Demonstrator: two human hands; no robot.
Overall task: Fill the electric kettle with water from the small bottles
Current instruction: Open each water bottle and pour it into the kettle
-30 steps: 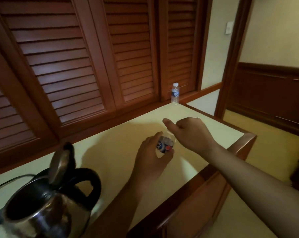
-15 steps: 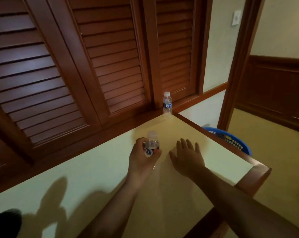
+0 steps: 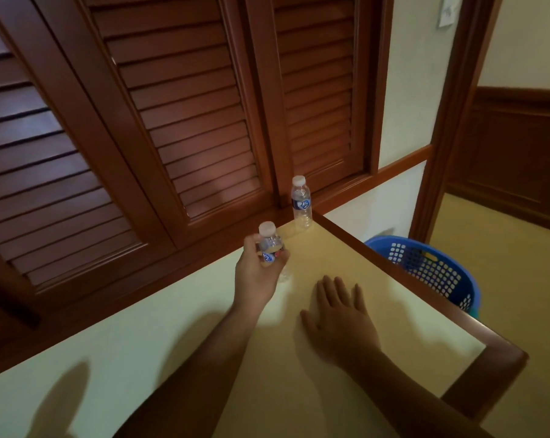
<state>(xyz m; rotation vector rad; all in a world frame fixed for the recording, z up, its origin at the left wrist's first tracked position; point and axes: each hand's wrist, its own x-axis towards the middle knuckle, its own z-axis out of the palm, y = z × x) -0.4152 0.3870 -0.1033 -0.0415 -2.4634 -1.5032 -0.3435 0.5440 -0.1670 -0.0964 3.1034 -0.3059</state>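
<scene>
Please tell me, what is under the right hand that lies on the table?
The right hand lies flat, fingers straight, on the yellowish table top. Only bare surface shows around it. Whether anything is under the palm cannot be seen: the hand covers it.

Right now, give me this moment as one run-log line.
left hand: grips capped bottle | right hand: open, flat on table | second bottle: upright, far corner
</scene>
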